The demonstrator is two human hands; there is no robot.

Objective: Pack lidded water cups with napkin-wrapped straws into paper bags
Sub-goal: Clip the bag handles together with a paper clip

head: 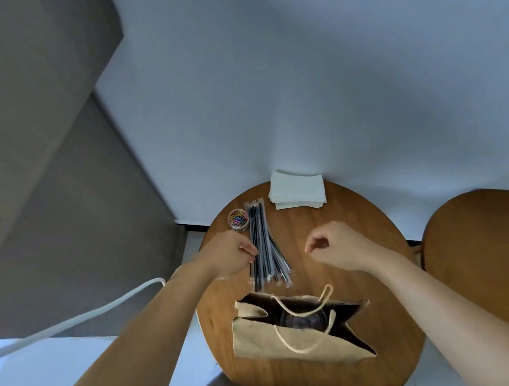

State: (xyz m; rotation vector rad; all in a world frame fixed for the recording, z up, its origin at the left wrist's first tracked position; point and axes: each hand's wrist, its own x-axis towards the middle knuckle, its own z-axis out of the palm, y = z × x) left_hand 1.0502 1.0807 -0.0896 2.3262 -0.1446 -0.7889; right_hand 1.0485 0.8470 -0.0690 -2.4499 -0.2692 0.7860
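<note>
On the round wooden surface (368, 235) a paper bag (268, 339) stands near the person with its mouth spread wide and its rope handles fallen to either side, likely so things can be dropped straight in. Something dark and rounded sits deep inside it, probably a cup lid, though the shadow makes that uncertain. Beyond the bag lies a bundle of wrapped straws (264, 244), pointing away from the person, with a stack of napkins (297, 191) farther back and a small tub of coloured paper clips (238, 219) just beside the straws' far end. These supplies sit within easy reach.

The left hand (231, 255) has its fingertips (251, 250) pinched at the near edge of the straws, apparently singling one out. The right hand (330, 244) hovers above the surface between straws and bag, fingers curled and holding nothing, seemingly waiting to help.
</note>
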